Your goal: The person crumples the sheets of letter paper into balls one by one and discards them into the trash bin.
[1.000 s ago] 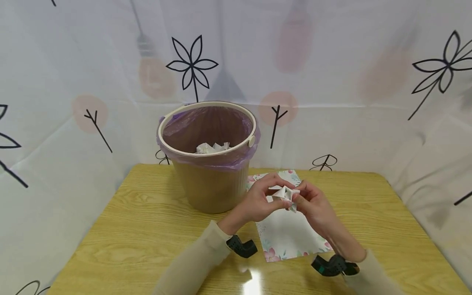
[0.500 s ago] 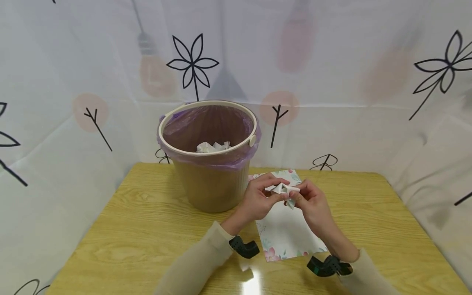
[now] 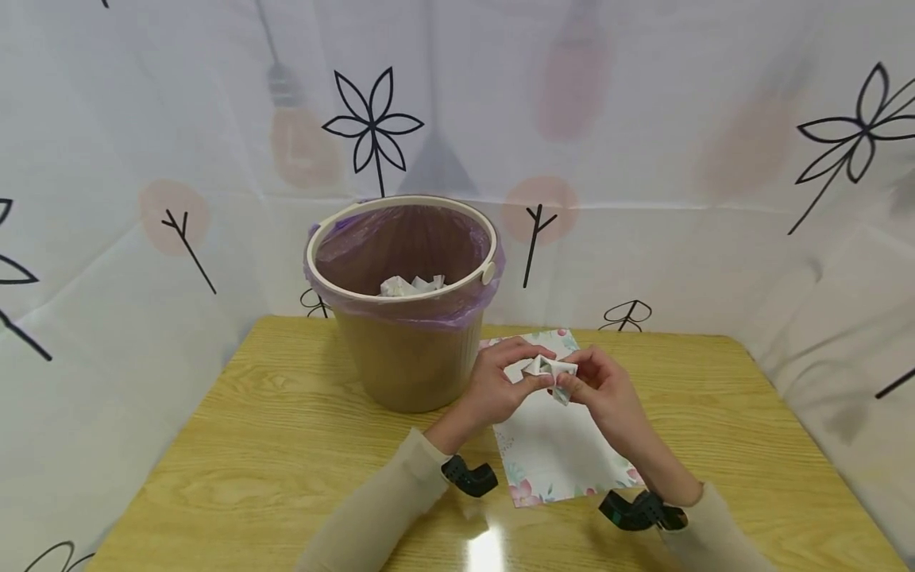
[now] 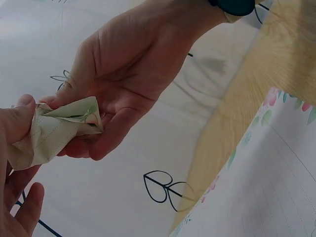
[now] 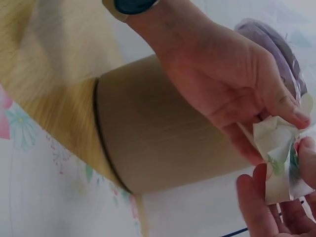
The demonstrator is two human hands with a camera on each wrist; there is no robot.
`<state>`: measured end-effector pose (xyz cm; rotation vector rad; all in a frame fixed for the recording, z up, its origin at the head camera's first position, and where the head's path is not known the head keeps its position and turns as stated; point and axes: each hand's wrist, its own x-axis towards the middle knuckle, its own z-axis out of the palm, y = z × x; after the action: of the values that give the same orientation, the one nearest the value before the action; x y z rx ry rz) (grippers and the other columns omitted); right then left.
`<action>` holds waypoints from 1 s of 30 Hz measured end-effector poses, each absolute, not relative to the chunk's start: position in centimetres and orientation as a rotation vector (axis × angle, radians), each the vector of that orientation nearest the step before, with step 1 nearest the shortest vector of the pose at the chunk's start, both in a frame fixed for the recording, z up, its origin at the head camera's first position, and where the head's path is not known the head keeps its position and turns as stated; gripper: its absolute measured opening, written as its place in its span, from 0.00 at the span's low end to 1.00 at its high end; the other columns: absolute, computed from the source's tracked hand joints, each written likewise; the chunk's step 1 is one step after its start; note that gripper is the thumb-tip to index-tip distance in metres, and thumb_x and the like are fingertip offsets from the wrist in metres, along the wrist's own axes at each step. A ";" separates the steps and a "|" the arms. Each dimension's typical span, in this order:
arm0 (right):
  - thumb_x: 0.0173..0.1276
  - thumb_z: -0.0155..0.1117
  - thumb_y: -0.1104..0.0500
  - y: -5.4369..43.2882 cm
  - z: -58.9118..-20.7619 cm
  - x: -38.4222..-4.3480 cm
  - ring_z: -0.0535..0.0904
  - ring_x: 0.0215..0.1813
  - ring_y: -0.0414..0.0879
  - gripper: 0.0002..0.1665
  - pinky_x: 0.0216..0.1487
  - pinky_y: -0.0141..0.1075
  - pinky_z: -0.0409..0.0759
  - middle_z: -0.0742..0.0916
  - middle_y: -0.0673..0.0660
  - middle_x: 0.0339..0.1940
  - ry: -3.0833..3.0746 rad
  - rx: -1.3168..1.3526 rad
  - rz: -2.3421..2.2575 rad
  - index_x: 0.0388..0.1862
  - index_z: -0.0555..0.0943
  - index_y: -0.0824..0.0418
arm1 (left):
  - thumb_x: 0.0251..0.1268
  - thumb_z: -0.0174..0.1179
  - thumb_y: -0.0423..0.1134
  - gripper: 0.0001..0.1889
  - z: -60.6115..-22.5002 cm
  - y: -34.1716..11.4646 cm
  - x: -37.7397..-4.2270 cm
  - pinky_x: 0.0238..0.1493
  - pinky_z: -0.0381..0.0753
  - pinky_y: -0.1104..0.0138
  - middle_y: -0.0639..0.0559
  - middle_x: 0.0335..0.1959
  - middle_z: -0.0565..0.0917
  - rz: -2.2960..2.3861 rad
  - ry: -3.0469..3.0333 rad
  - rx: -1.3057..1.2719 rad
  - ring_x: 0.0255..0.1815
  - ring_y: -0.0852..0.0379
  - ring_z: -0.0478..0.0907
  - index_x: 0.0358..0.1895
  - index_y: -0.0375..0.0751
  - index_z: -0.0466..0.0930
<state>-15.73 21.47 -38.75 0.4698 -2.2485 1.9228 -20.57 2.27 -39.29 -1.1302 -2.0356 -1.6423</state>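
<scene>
A small piece of folded, crumpled white paper (image 3: 549, 367) is held between both hands above the table. My left hand (image 3: 499, 385) pinches its left side with thumb and fingers. My right hand (image 3: 608, 389) pinches the right side, the thumb in front. Close up in the left wrist view, the folded paper (image 4: 64, 131) shows creases, dotted lines and a bit of green print. Pink and green print shows on the paper (image 5: 279, 158) in the right wrist view. Beneath the hands lies a flat floral-bordered sheet (image 3: 561, 453), partly covered by them.
Left of the hands stands a brown bin (image 3: 411, 361) with a cream rim and purple liner. Crumpled white paper (image 3: 411, 287) lies inside it. The wooden table (image 3: 272, 445) meets a patterned cloth backdrop (image 3: 643, 262) behind.
Both hands have shifted the folded paper slightly up and left, and its shape has altered a little between the fingers. The bin and flat sheet stay put.
</scene>
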 end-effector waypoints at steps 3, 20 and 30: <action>0.73 0.61 0.67 21.5 -38.4 -15.8 0.83 0.40 0.44 0.13 0.40 0.36 0.85 0.82 0.54 0.42 -2.275 0.512 1.925 0.53 0.74 0.71 | 0.59 0.73 0.35 0.14 -39.4 2.1 -20.7 0.50 0.79 0.64 0.53 0.44 0.87 -1.614 -2.021 -1.108 0.48 0.61 0.79 0.48 0.40 0.87; 0.71 0.63 0.69 22.1 -38.7 -16.5 0.83 0.37 0.41 0.10 0.38 0.33 0.84 0.82 0.52 0.43 -2.182 0.490 2.090 0.48 0.76 0.72 | 0.65 0.68 0.35 0.19 -39.2 0.2 -20.4 0.49 0.82 0.59 0.52 0.54 0.84 -1.811 -2.171 -1.134 0.50 0.59 0.78 0.59 0.40 0.82; 0.70 0.64 0.67 22.5 -38.9 -16.9 0.81 0.40 0.43 0.10 0.40 0.33 0.84 0.81 0.54 0.46 -2.265 0.331 2.008 0.47 0.77 0.70 | 0.68 0.64 0.33 0.14 -40.4 -4.0 -19.9 0.48 0.81 0.62 0.59 0.52 0.85 -1.843 -2.260 -1.047 0.51 0.57 0.82 0.55 0.46 0.84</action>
<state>-16.89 22.52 -38.87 0.3310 -2.2653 2.0078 -19.90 -4.03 -40.39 -1.0469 -2.2595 -1.8427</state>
